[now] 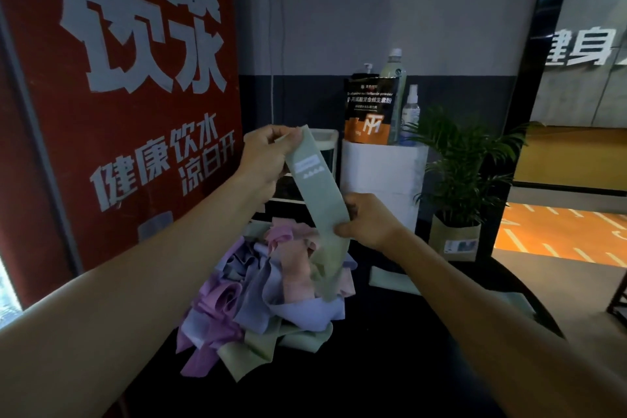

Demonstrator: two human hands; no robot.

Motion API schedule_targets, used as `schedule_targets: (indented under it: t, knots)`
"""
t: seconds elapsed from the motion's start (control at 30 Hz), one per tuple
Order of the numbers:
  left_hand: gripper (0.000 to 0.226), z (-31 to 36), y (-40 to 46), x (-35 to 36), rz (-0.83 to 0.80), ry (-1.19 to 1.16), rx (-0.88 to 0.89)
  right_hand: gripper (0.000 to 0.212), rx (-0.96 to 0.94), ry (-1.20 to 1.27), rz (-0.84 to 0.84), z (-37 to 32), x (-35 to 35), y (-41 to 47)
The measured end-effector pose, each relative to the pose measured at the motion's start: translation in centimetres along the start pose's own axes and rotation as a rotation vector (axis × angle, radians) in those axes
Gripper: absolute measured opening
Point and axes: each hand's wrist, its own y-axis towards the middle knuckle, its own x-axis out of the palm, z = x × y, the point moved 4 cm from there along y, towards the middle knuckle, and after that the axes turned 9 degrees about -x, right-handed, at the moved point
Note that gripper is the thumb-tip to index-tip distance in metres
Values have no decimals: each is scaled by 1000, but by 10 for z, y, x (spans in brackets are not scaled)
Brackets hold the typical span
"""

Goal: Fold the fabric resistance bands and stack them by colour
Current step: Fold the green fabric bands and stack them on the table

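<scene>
A sage-green fabric band (pixel 317 187) with a white printed label is stretched out in the air above the table. My left hand (pixel 268 159) pinches its upper end. My right hand (pixel 368 219) grips it lower down, and the tail below hangs into the pile. Under my hands lies a loose heap of bands (pixel 271 295) in purple, lilac-blue, pink and green on the dark table (pixel 373 366). A folded green band (pixel 393 280) lies flat on the table to the right of the heap, partly hidden by my right forearm.
A red panel with large white lettering (pixel 129 105) stands at the left. Behind the table are a white cabinet (pixel 383 173) with an orange-black pouch (pixel 369 108) and bottles on it, and a potted plant (pixel 464 173).
</scene>
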Motion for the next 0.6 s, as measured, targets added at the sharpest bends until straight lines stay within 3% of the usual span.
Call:
schedule_targets:
  t: [0.17,0.23,0.37,0.43,0.5,0.6]
  knots:
    - [17,-11,6,-25,112,-195,-86,13,106,-236,-13,28,2,-11]
    - [16,-18,9,-34,141,-215,-113,16,151,-244,19,40,4,-12]
    - [12,-35,11,-47,174,-249,-154,47,204,-275,124,58,7,-10]
    - [9,-41,13,-56,184,-306,-171,34,288,-278,193,71,6,-15]
    - [10,-48,15,-66,216,-346,-209,14,364,-172,252,84,7,-18]
    - [14,-63,13,-76,244,-359,-256,23,400,65,278,93,13,-19]
